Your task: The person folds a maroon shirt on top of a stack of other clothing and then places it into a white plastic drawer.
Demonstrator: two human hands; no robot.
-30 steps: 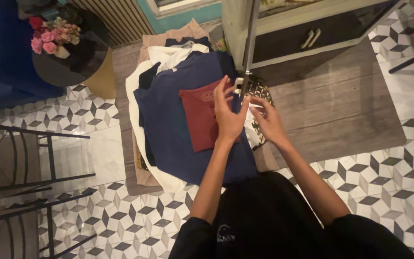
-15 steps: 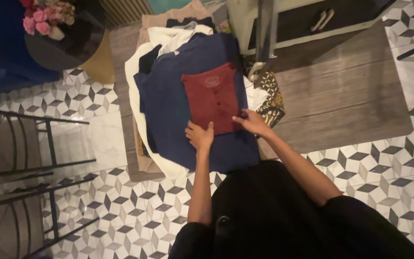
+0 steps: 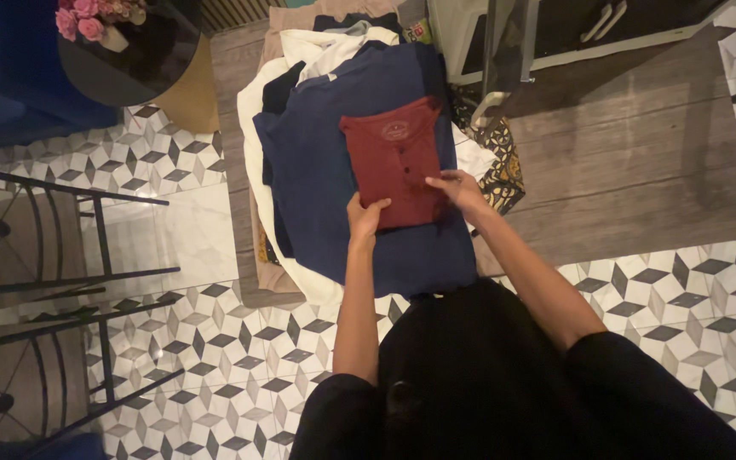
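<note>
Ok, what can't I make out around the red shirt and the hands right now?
Head view only:
- Underside of the folded red shirt: hidden by its own top layer.
- Left hand fingertips: curled under the shirt's near edge, out of sight.
- Clothes under the navy garment: only white and tan edges show.
- Small emblem on the shirt: too small and dim.
- Flowers and cabinet: cut off by the top edge.
- Right hand covers the shirt's near right corner.

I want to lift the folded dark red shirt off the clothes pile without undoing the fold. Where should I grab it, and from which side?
Probably by the near short edge of the folded dark red shirt, coming from the wearer's side. It lies flat on the spread navy blue garment, so that edge is free. The left hand already grips its near left corner and the right hand rests on its near right part; sliding fingers under both corners should keep the fold.
</note>
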